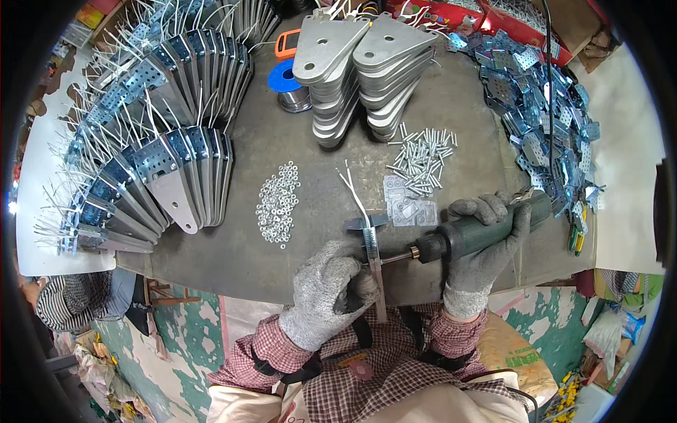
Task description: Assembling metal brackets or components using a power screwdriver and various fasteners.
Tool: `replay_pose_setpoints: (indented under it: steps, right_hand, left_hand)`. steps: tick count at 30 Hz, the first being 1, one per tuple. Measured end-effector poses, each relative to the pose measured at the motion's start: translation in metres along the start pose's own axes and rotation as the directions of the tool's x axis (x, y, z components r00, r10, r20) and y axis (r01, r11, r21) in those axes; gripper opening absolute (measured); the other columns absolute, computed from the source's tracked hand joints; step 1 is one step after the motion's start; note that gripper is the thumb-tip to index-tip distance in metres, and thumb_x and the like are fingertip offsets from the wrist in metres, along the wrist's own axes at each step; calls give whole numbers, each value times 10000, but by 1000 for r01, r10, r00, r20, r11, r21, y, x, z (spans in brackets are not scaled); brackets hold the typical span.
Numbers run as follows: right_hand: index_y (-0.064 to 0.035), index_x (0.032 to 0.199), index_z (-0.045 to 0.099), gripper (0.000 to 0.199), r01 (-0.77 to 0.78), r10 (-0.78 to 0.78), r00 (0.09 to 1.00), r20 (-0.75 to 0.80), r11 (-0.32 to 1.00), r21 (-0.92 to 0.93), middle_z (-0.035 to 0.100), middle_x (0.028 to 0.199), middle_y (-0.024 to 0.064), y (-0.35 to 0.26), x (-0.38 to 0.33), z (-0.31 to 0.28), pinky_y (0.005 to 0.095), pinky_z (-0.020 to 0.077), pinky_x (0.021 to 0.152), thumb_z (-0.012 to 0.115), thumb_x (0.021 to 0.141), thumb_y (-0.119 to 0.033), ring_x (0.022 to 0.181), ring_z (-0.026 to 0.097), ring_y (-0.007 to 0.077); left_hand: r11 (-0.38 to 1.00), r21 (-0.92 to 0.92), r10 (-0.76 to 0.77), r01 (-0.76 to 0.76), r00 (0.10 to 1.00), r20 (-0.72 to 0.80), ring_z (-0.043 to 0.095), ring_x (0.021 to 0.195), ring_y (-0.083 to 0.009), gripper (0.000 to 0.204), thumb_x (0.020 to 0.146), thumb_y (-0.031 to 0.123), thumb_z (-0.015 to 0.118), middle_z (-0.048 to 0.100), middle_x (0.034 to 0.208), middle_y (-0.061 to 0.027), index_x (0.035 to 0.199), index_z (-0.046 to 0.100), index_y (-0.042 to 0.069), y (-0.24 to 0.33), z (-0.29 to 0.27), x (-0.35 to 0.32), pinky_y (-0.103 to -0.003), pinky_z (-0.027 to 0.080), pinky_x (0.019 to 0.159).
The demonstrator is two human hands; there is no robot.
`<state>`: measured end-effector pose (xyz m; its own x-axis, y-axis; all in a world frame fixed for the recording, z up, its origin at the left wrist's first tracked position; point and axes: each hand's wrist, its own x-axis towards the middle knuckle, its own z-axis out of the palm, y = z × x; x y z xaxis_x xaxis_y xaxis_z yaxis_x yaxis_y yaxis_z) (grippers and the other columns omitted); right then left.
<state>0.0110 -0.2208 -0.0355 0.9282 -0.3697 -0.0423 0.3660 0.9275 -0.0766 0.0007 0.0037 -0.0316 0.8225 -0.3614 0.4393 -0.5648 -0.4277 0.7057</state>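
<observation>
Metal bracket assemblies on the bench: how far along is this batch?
Done: rows of finished grey plates with perforated brackets and white wires fan out at left. In hand: left hand steadies one wired plate while right hand drives the green power screwdriver into it. Left: two stacks of bare grey plates, loose screws, nuts.

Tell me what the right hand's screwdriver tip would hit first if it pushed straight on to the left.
The right hand aims its electric screwdriver left; its bit already meets the upright bracket assembly held by the left hand. Depth is hard to judge.

Matt grey metal plates (374,60), shiny steel washers (277,203), speckled knit gloves (326,292).
</observation>
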Motion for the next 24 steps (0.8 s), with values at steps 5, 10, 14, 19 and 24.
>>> replay_pose_setpoints:
  steps: [5, 10, 14, 19, 24]
  right_hand:
    - [-92, 1027, 578, 231, 3, -3, 1000, -28, 1000, 0, 551, 807, -9, -1, 0, -1, 385, 446, 895, 635, 1003, -315, 769, 542, 118]
    - [-97, 1017, 568, 225, 17, -18, 999, -40, 1000, -19, 544, 806, -17, -2, 1, 1, 392, 446, 899, 635, 1002, -312, 764, 534, 117]
    - [-106, 1029, 569, 243, 26, -25, 998, -54, 1000, 7, 529, 800, -25, -3, 2, 1, 380, 456, 878, 638, 1001, -338, 750, 522, 114]
    - [-131, 1028, 587, 277, -27, 23, 998, 60, 997, 67, 520, 788, -35, -3, 0, -4, 376, 471, 831, 626, 1004, -405, 716, 500, 116]
    - [-145, 1008, 613, 301, -56, 57, 998, 0, 995, 86, 507, 782, -45, -3, 0, -9, 369, 475, 804, 606, 1006, -446, 721, 491, 114]
  left_hand:
    - [991, -33, -125, 126, 991, 53, 689, 821, -335, 205, 752, 109, 754, 669, 1036, -158, 922, 674, 28, 4, -1, 3, -429, 555, 702]
    - [888, 412, 70, -205, 945, 318, 621, 1142, -336, 216, 824, 175, 714, 632, 1216, -148, 987, 718, 34, 22, -26, 19, -519, 491, 954]
    - [898, 417, 16, -143, 955, 295, 545, 1260, -390, 223, 786, 120, 744, 539, 1391, -191, 979, 698, 19, 37, -36, 37, -549, 457, 1006]
    - [987, 73, -155, 141, 954, 256, 588, 1163, -459, 224, 762, 30, 749, 545, 1375, -247, 949, 643, -34, 33, -30, 30, -502, 494, 943]
    - [980, 93, -189, 175, 965, 181, 612, 1171, -482, 177, 808, 29, 756, 569, 1368, -306, 945, 670, -41, 38, -24, 23, -516, 501, 975]
